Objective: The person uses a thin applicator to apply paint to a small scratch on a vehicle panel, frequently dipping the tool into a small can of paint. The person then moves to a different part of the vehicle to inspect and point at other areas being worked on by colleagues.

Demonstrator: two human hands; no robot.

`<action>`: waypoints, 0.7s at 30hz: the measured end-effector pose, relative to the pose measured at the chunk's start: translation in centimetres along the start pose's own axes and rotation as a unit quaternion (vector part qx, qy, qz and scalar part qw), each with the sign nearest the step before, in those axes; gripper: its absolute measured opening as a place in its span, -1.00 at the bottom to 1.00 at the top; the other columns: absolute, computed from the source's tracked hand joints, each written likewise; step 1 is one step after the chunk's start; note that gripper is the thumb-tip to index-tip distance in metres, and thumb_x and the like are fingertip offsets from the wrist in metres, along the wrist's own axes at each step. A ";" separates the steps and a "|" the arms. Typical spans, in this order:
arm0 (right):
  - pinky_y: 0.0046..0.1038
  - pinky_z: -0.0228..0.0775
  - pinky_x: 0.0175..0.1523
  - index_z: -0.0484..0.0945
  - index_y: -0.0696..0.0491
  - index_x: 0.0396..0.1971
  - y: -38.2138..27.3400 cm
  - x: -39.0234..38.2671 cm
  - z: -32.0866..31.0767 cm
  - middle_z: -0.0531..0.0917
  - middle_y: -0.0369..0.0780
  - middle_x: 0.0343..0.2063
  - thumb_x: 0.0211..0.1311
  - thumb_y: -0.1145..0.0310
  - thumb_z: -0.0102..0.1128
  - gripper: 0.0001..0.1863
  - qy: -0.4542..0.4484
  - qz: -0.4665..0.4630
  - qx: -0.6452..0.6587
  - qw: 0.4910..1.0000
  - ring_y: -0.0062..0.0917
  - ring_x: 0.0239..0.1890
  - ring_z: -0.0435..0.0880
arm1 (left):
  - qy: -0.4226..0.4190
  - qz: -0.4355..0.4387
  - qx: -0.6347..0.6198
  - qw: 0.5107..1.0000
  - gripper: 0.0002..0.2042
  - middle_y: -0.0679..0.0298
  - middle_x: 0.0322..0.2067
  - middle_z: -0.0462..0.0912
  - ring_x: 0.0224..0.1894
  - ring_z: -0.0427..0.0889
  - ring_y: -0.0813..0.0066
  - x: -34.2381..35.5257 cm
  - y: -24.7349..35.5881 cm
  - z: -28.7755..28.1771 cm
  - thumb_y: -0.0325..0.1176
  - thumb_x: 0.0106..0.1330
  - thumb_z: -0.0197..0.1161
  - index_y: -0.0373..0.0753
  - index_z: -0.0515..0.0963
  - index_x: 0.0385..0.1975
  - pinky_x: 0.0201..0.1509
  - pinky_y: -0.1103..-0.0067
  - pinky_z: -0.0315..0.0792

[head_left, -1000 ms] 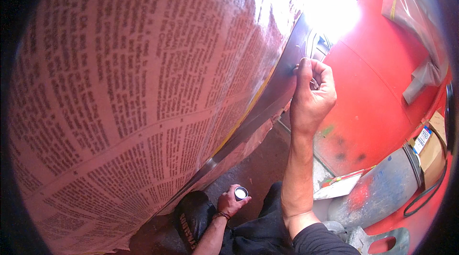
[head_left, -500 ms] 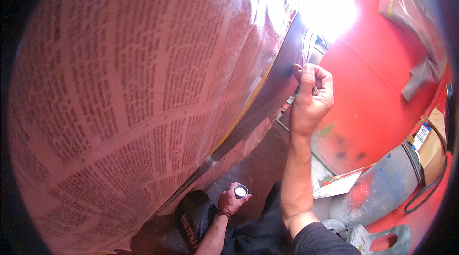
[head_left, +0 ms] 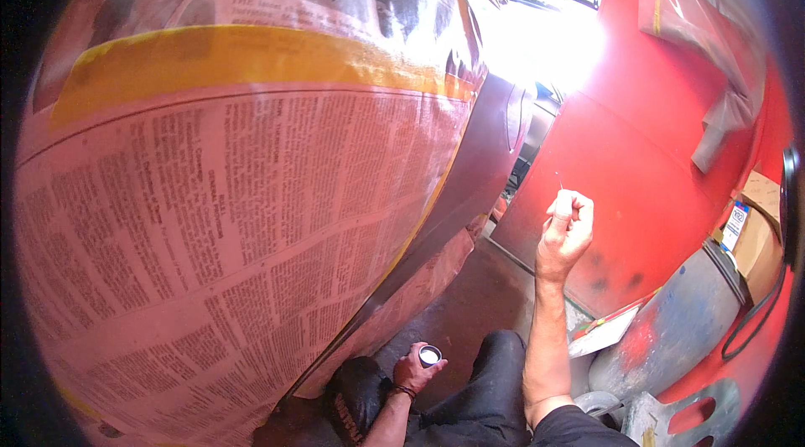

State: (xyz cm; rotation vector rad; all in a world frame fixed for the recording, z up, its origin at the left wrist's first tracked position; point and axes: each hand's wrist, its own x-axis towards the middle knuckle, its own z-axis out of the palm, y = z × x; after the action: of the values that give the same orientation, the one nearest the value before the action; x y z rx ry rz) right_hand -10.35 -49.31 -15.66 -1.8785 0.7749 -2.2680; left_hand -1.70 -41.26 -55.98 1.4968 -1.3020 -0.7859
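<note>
My left hand (head_left: 412,371) is low in the middle, its fingers wrapped round a small dark cup (head_left: 430,356) with a white filling inside. Further right and higher, my raised right hand (head_left: 568,233) is pinched. A very thin, pale, stick-like piece (head_left: 559,181) pokes up from its fingertips; it is too small to name. Newspaper masking sheets (head_left: 243,204), tinted reddish, cover the large surface on the left. Yellow masking tape (head_left: 251,61) crosses them. Beside their edge runs a bare dark panel (head_left: 492,141), with my right hand well apart from it.
On the right stands a red wall-like panel (head_left: 637,162) with clear plastic sheeting (head_left: 713,44) hanging over it. Below are a paint-spattered grey drum (head_left: 679,325), a cardboard box (head_left: 761,237) and a dark cable (head_left: 759,317). Strong light glares at the far end.
My right hand has drawn back from the dark panel, lower and slightly right. My left hand still holds the cup. The view has shifted, bringing the tape and upper newspaper into sight.
</note>
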 end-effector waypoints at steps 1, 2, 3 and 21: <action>-0.60 0.42 -0.25 0.59 0.17 -0.15 0.5 0.1 0.0 0.63 -0.36 -0.40 0.60 0.35 0.20 -0.83 0.017 -0.028 -0.043 0.999 -0.75 -0.37 0.55 | 0.000 0.004 0.001 1.000 -0.20 0.02 -0.07 0.82 -0.03 0.81 -0.09 0.0 0.0 0.0 0.34 0.09 0.56 -0.04 0.55 0.23 0.05 0.13 0.67; -0.60 0.42 -0.25 0.59 0.17 -0.15 0.5 0.4 0.2 0.63 -0.36 -0.40 0.60 0.35 0.20 -0.83 0.018 -0.026 -0.044 0.999 -0.75 -0.37 0.55 | 0.000 0.006 0.002 1.000 -0.20 0.02 -0.07 0.82 -0.03 0.81 -0.09 0.0 0.0 -0.1 0.34 0.09 0.56 -0.05 0.55 0.23 0.05 0.13 0.67; -0.59 0.43 -0.22 0.59 0.18 -0.15 0.5 0.6 0.6 0.64 -0.36 -0.39 0.59 0.35 0.21 -0.82 0.017 -0.047 -0.053 0.997 -0.75 -0.34 0.56 | -0.001 0.004 0.002 1.000 -0.20 0.02 -0.07 0.82 -0.03 0.81 -0.09 0.1 -0.1 -0.1 0.34 0.09 0.56 -0.05 0.55 0.23 0.05 0.13 0.67; -0.17 0.36 0.34 0.66 0.10 -0.21 0.6 4.9 10.2 0.85 -0.19 -0.10 0.51 0.23 0.22 -0.77 -0.016 -0.136 -0.126 0.983 -0.20 0.17 0.67 | -0.007 0.004 -0.019 1.000 -0.24 0.01 -0.06 0.81 0.00 0.80 -0.12 0.0 -0.2 -0.2 0.28 0.12 0.59 -0.07 0.56 0.20 0.07 0.13 0.66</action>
State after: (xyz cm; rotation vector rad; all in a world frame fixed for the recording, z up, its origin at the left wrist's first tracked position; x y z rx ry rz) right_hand -2.07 -54.98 -10.44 -2.2524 0.8868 -2.3830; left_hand -1.43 -41.19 -56.10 1.4585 -1.2947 -0.8129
